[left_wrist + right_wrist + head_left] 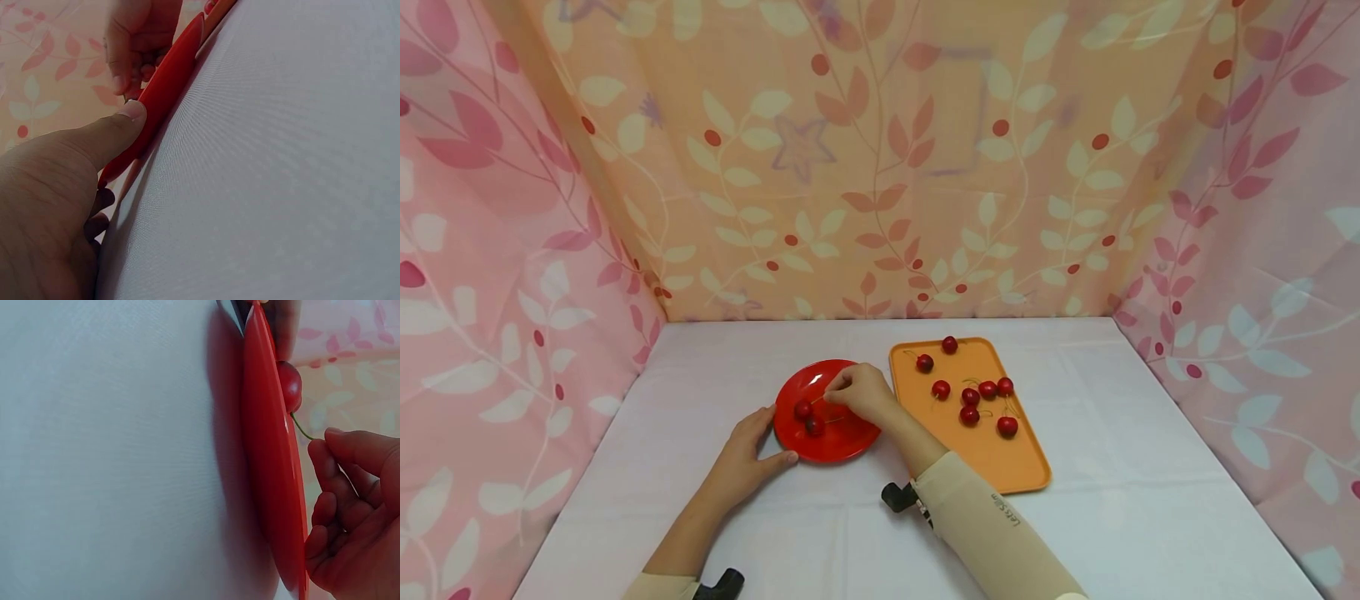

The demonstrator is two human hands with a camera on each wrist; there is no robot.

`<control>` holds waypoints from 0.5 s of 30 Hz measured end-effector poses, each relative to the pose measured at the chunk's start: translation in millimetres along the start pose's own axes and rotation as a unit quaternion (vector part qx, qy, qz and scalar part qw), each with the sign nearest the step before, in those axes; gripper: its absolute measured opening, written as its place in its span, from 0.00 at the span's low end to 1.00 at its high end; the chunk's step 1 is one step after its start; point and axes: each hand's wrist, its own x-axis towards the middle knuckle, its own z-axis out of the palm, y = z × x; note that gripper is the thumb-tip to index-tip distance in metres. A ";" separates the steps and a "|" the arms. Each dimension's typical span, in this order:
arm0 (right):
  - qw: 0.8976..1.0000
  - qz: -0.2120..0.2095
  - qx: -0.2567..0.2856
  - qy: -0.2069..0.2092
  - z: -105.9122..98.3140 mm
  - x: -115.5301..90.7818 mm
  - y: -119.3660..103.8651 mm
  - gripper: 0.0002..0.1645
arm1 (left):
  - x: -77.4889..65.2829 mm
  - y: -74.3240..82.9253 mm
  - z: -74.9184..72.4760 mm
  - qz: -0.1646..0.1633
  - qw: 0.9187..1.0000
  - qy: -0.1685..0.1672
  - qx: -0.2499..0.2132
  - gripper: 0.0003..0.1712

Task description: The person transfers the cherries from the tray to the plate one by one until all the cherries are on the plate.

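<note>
A round red plate (842, 446) lies on the white-covered table, with two dark red cherries on its left half. My left hand (748, 458) holds the plate at its left edge, thumb (128, 115) against the rim in the left wrist view and fingers partly hidden behind it. Over the plate, my right hand (865, 393) pinches the thin green stem (302, 427) of the upper cherry (803, 410) between thumb and forefinger. That cherry sits at the plate's surface. Right beside it is the other cherry (814, 426), its stem pointing right.
An orange rectangular tray (1000, 467) stands to the right of the plate, partly under my right forearm in the head view. Several cherries with stems, one of them a cherry (1007, 427) near the right rim, lie on it. Patterned curtains (880, 167) enclose the table's back and sides.
</note>
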 end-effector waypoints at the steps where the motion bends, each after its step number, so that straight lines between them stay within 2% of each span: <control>1: 1.000 0.000 -0.002 -0.001 0.4 -0.1 0.2 0.04 | -0.3 0.0 0.1 -0.002 1.000 -0.001 0.001 0.58; 15: 0.999 0.000 -0.038 -0.004 2.7 -1.0 -0.2 0.03 | 0.7 1.5 0.4 -0.005 1.000 0.000 0.003 0.59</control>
